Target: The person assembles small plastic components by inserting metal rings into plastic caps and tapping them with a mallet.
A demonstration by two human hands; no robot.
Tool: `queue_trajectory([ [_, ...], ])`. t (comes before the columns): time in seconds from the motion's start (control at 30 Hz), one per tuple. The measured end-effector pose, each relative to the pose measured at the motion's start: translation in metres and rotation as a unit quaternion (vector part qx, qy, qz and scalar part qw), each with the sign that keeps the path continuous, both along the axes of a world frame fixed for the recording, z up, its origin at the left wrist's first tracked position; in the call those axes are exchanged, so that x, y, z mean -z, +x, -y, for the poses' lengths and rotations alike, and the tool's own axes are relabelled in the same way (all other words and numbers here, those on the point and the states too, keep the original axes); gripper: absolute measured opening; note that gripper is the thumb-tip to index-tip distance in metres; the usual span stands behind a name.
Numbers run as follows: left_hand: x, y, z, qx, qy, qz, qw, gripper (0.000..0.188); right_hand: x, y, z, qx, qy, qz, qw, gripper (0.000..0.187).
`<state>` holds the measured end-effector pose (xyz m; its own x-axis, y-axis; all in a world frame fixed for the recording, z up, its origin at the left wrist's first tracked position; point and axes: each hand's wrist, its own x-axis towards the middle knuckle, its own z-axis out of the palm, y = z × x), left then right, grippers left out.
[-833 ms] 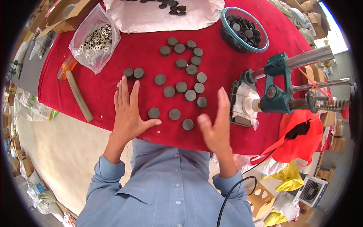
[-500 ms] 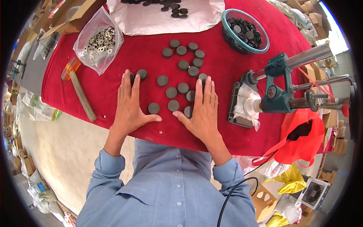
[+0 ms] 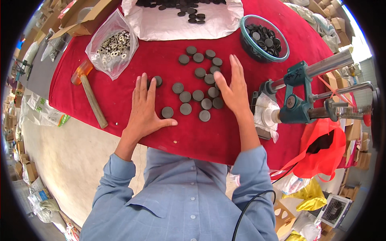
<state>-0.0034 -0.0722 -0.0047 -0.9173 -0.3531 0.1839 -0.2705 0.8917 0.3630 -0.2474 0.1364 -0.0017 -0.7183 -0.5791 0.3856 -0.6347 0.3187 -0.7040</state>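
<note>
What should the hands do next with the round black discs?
Probably slide both hands inward to bunch the discs. The left hand lies flat at their left edge, the right hand stands at their right, and the discs lie spread between them on the red cloth.

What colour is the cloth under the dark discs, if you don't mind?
The cloth is plain red, seen in the head view.

A small workshop: a hand press (image 3: 299, 100) is fixed at the edge of the red-covered surface (image 3: 120, 104). A hammer (image 3: 90, 94), bagged metal rings (image 3: 112, 44) and cardboard boxes (image 3: 80, 16) (some stacked at the edges) surround it.
</note>
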Motion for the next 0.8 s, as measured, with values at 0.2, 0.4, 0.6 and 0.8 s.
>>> queue_trajectory([
  [0.2, 0.002, -0.025, 0.002, 0.042, 0.011, 0.009, 0.999, 0.156, 0.017, -0.056, 0.066, -0.091, -0.018, -0.01, 0.996, 0.066],
  [0.4, 0.008, -0.058, 0.005, 0.114, 0.015, -0.039, 0.993, 0.157, 0.018, -0.057, 0.09, -0.34, 0.02, -0.009, 0.94, 0.042],
  [0.6, 0.008, -0.066, 0.002, 0.17, 0.039, -0.049, 0.983, 0.155, -0.012, -0.015, 0.042, -0.298, 0.073, 0.121, 0.944, 0.038],
  [0.8, 0.001, -0.069, -0.01, 0.178, -0.018, -0.038, 0.983, 0.145, -0.002, 0.003, -0.012, 0.01, -0.036, 0.019, 0.999, 0.04],
])
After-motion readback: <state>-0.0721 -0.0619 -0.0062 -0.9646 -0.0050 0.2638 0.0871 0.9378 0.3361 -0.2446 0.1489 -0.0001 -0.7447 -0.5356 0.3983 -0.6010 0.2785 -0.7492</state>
